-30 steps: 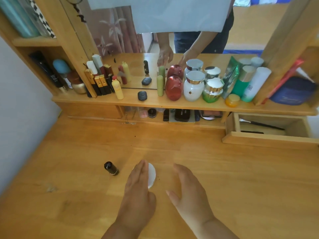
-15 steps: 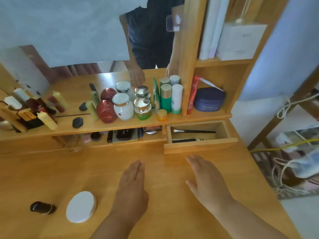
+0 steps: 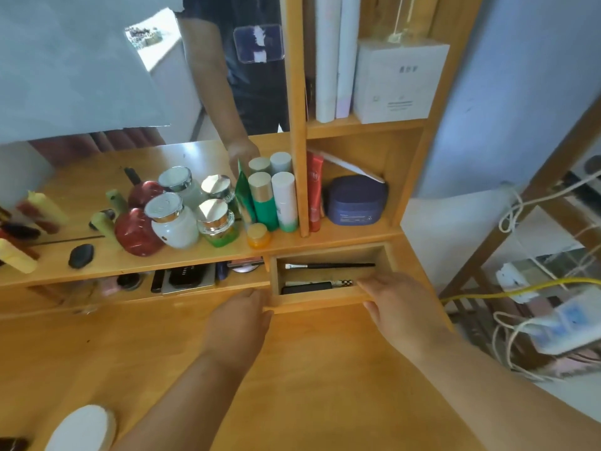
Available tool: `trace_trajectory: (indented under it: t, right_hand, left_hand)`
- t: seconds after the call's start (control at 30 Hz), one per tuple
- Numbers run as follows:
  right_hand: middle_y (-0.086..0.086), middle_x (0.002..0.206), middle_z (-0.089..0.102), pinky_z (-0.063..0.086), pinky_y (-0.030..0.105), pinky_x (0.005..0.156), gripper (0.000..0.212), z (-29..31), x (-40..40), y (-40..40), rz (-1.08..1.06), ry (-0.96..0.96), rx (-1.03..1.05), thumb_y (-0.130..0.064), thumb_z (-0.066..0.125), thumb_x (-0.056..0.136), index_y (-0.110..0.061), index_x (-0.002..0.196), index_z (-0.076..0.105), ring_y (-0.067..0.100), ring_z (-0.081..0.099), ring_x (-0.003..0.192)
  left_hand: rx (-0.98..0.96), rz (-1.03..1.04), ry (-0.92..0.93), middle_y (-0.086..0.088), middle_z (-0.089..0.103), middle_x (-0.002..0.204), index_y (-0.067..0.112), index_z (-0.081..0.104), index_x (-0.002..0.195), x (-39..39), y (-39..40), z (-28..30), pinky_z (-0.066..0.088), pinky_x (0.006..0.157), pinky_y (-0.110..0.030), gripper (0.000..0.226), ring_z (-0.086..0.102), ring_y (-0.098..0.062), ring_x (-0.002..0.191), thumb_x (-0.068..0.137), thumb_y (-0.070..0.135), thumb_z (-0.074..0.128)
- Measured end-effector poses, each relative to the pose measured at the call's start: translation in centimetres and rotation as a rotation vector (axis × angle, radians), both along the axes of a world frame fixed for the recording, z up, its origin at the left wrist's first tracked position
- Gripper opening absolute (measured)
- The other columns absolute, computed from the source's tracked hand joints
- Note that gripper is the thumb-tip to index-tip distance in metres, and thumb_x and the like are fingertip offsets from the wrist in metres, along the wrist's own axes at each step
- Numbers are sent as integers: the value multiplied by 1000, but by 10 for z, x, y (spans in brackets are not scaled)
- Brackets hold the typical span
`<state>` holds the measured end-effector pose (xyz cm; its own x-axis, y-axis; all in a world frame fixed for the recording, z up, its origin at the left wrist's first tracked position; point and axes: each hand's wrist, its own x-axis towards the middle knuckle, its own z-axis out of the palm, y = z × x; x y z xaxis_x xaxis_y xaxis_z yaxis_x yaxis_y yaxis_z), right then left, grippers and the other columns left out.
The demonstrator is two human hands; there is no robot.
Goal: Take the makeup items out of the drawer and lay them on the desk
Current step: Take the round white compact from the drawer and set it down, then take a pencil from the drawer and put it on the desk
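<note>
A small wooden drawer (image 3: 320, 302) stands pulled out under the shelf. Inside lie a thin black makeup brush (image 3: 328, 265) at the back and a black pen-like stick with a checkered end (image 3: 317, 285) near the front. My left hand (image 3: 239, 320) rests flat against the drawer's left front corner, holding nothing. My right hand (image 3: 398, 299) lies over the drawer's right front edge, fingertips reaching in beside the checkered stick; nothing is in it. On the desk (image 3: 325, 385) at the lower left lie a white round compact (image 3: 83, 428) and a dark small bottle (image 3: 11, 444).
The shelf (image 3: 195, 258) above the drawer carries several jars, bottles and tubes in front of a mirror. A slot beneath it holds palettes (image 3: 188, 276). To the right of the desk, a power strip (image 3: 566, 323) and tangled cables hang on a wooden rack.
Both hands moved forward from the desk top to the drawer's front. The view swung right and closer; the compact and bottle slid to the lower left corner.
</note>
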<state>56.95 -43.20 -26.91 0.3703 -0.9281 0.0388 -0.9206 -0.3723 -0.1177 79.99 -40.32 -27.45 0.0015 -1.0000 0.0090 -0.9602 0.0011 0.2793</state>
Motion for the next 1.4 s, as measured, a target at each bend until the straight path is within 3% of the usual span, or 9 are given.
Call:
trace_trajectory:
  t: [0.13,0.27,0.5,0.67,0.83,0.97,1.07,1.17,1.4]
  right_hand:
    - [-4,111,65,46,28,83,28,-5,-2,-5,8,-22,-16,-20,48,92,-25,118,58,16,57,101]
    - [-3,76,71,50,27,55,18,-10,-4,-4,-13,-30,-54,-12,74,73,-21,88,71,17,64,69]
    - [-5,63,69,43,21,44,24,-11,-5,-4,8,-60,-114,-8,83,59,-20,76,72,13,62,55]
    - [-5,74,72,50,24,53,19,-12,-7,-4,13,-90,-86,-16,77,70,-21,88,72,14,66,67]
    - [-9,96,69,42,16,64,30,-8,-1,-13,-62,-171,10,-43,46,91,-26,106,65,9,61,87]
    - [-6,101,69,47,21,70,28,-9,14,-29,-82,-147,119,-29,39,96,-26,110,63,12,62,90]
    - [-2,82,65,44,25,64,32,-8,25,-45,-90,-142,267,-30,38,97,-20,85,65,16,60,79]
    - [-1,59,49,39,29,59,51,-7,34,-55,-84,-131,404,-46,29,96,-17,58,46,15,50,60]
    - [3,78,63,49,35,76,83,-19,33,-54,3,11,400,-75,9,77,-12,71,62,19,58,76]
  left_hand:
    - [-30,23,22,2,66,103,22,59,107,0,-2,-6,48,75,-30,19,60,-18,90,90,27,51]
    - [-50,22,28,1,66,102,21,61,105,0,1,-8,51,72,-32,19,62,-19,87,90,27,52]
    - [-45,2,36,3,64,107,20,60,109,0,1,-8,36,67,-22,22,61,-17,91,92,28,48]
    - [-48,-10,42,3,64,105,21,59,108,2,1,-8,41,70,-24,21,60,-17,90,92,28,47]
    - [-36,-32,52,5,63,103,23,57,107,5,-1,-10,44,73,-25,20,59,-15,89,93,30,45]
    - [-34,-47,61,4,63,102,23,57,106,8,-3,-12,46,73,-26,20,59,-16,88,93,30,45]
    - [-41,-57,61,4,62,103,23,56,107,9,-3,-14,45,73,-26,21,60,-16,88,93,31,44]
    - [-40,-69,75,4,62,104,22,56,108,10,-4,-15,44,73,-26,21,59,-16,90,93,31,43]
    - [-52,-87,77,5,62,104,22,56,108,12,-5,-17,42,72,-24,20,59,-16,90,94,29,42]
